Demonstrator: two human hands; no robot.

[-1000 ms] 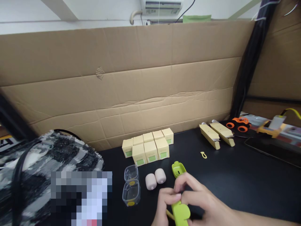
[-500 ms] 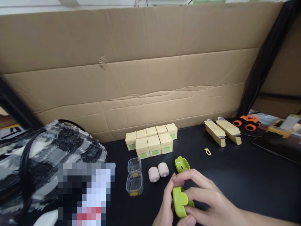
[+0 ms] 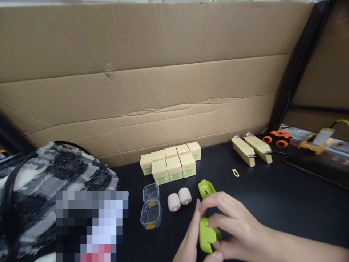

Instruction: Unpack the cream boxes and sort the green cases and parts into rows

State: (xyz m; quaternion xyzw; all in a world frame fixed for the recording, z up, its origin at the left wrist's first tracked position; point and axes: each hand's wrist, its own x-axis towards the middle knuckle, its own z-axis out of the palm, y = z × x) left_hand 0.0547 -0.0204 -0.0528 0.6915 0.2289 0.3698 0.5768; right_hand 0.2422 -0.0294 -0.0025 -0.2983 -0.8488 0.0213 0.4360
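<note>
My left hand (image 3: 188, 238) is closed around the near side of a lime-green case cover (image 3: 206, 235), with its thumb partly out of sight at the bottom edge. My right hand (image 3: 240, 223) grips the same cover from the right, some fingers reaching into its opening. A matching green piece (image 3: 206, 188) lies open side up on the table just beyond the right hand's fingers. Left of it are two pale pink rounded cases (image 3: 180, 200), side by side. Further left rests a clear plastic box (image 3: 151, 215) with its lid open and yellow stickers on it.
Several small cream boxes (image 3: 167, 169) stand in two rows at the cardboard wall (image 3: 152, 83). A small yellow loop (image 3: 235, 173) lies below two flattened cream cartons (image 3: 248, 151). An orange toy truck (image 3: 280, 138) is far right; a black-and-white fabric bag (image 3: 68, 171) fills the left.
The camera view has shifted, so the table things sit slightly further left. Both hands still hold the green cover, and the right hand's fingers have moved a little deeper around its opening.
</note>
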